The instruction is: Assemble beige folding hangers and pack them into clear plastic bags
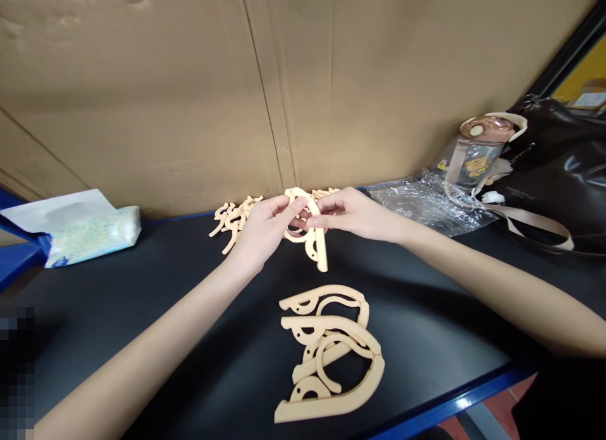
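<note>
Between my two hands is a beige plastic folding hanger, raised above the black tabletop. My left hand pinches its upper part with thumb and fingers. On the other side, the closed fingertips of my right hand grip the same hanger near its middle. Two folded hangers of the same kind lie nearer to me, the front hanger partly overlapping the rear hanger. Beyond my hands, a pile of loose beige hanger parts rests against the cardboard, partly hidden by my hands.
A cardboard wall closes off the back. At left lies a pack of tissues. On the right are clear plastic wrapping, a strapped water bottle and a black bag. The table's blue edge runs along the front right.
</note>
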